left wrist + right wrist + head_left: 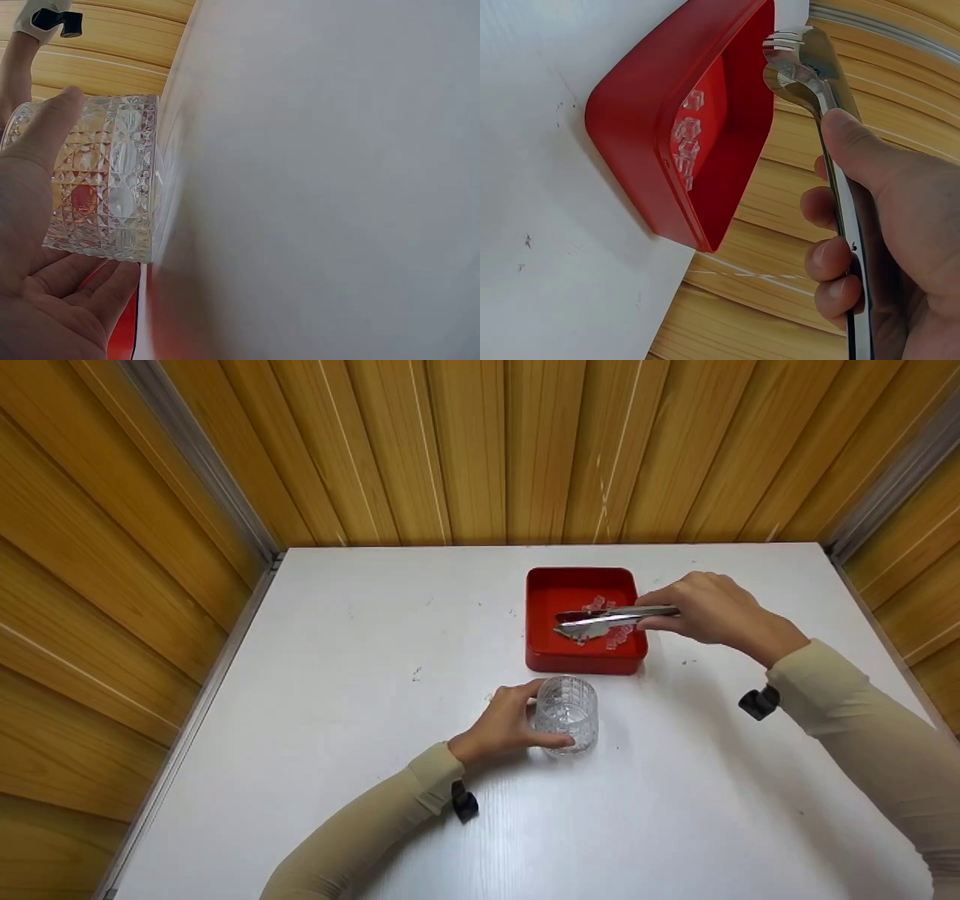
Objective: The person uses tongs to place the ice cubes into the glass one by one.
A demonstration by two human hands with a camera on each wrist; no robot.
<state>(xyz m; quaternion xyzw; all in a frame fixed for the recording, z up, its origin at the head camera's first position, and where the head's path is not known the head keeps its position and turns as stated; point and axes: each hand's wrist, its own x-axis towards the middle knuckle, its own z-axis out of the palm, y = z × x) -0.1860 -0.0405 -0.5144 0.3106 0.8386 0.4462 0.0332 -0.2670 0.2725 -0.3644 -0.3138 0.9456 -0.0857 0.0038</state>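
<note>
My left hand (pixel 504 726) holds a clear, cut-pattern drinking glass (pixel 568 712) upright on the white table, thumb on the near side and fingers on the far side. In the left wrist view the thumb lies across the faceted wall of the glass (pixel 112 180). My right hand (pixel 720 607) grips metal serving tongs (pixel 611 619) above a red square box (pixel 585 663). Several clear, ice-like cubes (pixel 688 127) lie in the box. Between the tong tips in the right wrist view there seems to be a small clear piece (pixel 786 77).
The box stands near the table's back edge, just beyond the glass. Small specks (pixel 417 673) dot the white tabletop (pixel 337 660). Wood-patterned panels (pixel 465 450) rise behind the table and on both sides.
</note>
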